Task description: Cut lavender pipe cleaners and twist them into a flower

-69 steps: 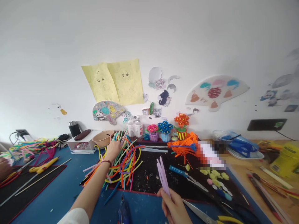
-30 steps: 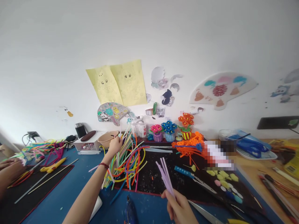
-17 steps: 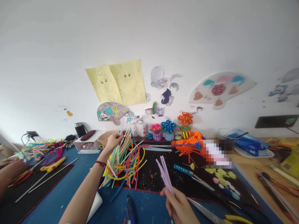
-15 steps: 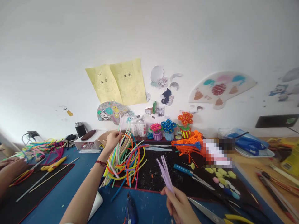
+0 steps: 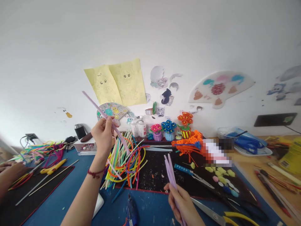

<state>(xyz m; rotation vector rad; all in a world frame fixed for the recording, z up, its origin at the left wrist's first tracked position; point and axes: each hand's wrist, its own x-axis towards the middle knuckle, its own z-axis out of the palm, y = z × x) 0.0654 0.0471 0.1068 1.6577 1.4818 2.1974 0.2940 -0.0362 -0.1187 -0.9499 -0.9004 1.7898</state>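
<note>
My left hand (image 5: 102,133) pinches one long lilac pipe cleaner (image 5: 94,103), raised and slanting over the heap. Below it lies a loose pile of many-coloured pipe cleaners (image 5: 122,163) on the black mat (image 5: 155,179). Near the front edge, my right hand (image 5: 182,201) is closed around several lilac pipe cleaners (image 5: 169,168), their tips pointing up and away. Beside that hand are scissors with yellow handles (image 5: 218,216) and, farther off, a blue-handled tool (image 5: 184,170) with a metal blade.
Pipe-cleaner flower pots in pink (image 5: 157,133), blue (image 5: 169,130) and orange (image 5: 185,124) stand against the wall. Orange pipe-cleaner pieces (image 5: 190,142) lie before them. A blue glue gun (image 5: 132,210) is at the front. Another person's hand (image 5: 11,172) is at far left.
My left hand has risen and moved left, drawing a lilac pipe cleaner up out of the pile. My right hand keeps its bundle and has shifted slightly right.
</note>
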